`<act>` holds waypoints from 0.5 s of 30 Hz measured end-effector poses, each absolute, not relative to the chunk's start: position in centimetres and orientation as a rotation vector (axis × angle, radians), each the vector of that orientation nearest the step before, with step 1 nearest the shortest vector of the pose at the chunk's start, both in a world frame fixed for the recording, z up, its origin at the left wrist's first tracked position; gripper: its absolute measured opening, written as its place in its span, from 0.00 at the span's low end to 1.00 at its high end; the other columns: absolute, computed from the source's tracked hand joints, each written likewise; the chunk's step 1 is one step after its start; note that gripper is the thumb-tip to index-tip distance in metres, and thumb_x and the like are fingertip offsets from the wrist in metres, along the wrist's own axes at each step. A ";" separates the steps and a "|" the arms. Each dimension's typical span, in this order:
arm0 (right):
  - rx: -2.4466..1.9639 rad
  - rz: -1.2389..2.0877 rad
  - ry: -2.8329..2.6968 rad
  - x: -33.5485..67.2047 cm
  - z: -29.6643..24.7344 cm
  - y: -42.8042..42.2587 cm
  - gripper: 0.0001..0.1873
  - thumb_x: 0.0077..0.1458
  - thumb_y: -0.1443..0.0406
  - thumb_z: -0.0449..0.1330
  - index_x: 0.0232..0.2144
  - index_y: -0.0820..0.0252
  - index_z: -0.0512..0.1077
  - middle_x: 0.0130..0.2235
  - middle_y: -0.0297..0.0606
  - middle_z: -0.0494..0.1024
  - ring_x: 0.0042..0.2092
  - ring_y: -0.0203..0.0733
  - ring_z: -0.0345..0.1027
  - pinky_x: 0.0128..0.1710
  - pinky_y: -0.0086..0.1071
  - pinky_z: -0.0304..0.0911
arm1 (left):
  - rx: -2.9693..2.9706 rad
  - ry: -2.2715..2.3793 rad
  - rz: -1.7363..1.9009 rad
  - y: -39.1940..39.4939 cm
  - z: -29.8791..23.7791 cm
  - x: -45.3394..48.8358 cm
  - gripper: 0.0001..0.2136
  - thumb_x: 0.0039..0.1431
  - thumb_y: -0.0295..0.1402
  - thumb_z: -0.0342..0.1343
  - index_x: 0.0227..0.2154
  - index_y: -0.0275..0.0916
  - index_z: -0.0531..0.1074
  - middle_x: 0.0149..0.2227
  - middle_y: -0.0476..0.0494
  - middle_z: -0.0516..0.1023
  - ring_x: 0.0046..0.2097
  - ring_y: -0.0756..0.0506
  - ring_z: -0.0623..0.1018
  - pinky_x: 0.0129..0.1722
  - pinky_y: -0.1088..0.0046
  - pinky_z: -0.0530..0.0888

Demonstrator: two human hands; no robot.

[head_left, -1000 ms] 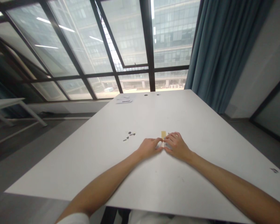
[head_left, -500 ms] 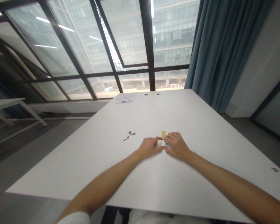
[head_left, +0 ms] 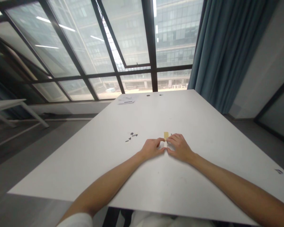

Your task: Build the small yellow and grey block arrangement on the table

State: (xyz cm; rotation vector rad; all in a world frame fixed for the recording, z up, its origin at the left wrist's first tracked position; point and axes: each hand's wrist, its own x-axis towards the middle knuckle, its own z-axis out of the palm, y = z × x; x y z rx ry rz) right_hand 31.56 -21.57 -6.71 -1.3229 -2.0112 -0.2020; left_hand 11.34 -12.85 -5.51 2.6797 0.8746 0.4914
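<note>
A small yellow block (head_left: 166, 134) lies on the white table (head_left: 203, 126), with a pale piece just below it between my fingertips. My left hand (head_left: 152, 148) and my right hand (head_left: 180, 146) rest on the table side by side, fingertips pinched together on that small piece. Most of the piece is hidden by my fingers.
Several tiny dark parts (head_left: 131, 136) lie scattered to the left of my hands. Papers (head_left: 126, 100) sit at the table's far edge near two dark holes (head_left: 153, 94). A small dark object (head_left: 278, 171) lies near the right edge. Windows and a blue curtain (head_left: 222, 50) stand behind.
Both hands stay pinched on the small piece in the same spot; only the view has shifted slightly.
</note>
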 end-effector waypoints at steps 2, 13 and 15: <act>-1.321 -0.202 -2.006 31.5 -6.7 -21.6 0.14 0.55 0.65 0.65 0.45 0.56 0.74 0.44 0.41 0.78 0.49 0.49 0.67 0.53 0.45 0.58 | 2.674 0.871 0.504 -12.9 -5.5 11.4 0.20 0.58 0.44 0.60 0.52 0.43 0.75 0.26 0.53 0.75 0.29 0.50 0.73 0.34 0.76 0.66; -1.315 -0.213 -2.013 31.5 -6.6 -21.6 0.13 0.56 0.64 0.64 0.45 0.57 0.74 0.44 0.42 0.78 0.49 0.49 0.67 0.53 0.44 0.58 | 2.651 0.859 0.504 -12.8 -5.5 11.3 0.20 0.58 0.44 0.59 0.52 0.43 0.75 0.26 0.53 0.74 0.28 0.50 0.72 0.34 0.77 0.66; -1.313 -0.219 -2.016 31.5 -6.7 -21.6 0.13 0.55 0.65 0.64 0.45 0.57 0.73 0.44 0.41 0.78 0.49 0.49 0.67 0.53 0.44 0.57 | 2.652 0.846 0.520 -12.8 -5.7 11.3 0.20 0.58 0.44 0.59 0.52 0.43 0.75 0.26 0.54 0.74 0.28 0.51 0.72 0.34 0.77 0.65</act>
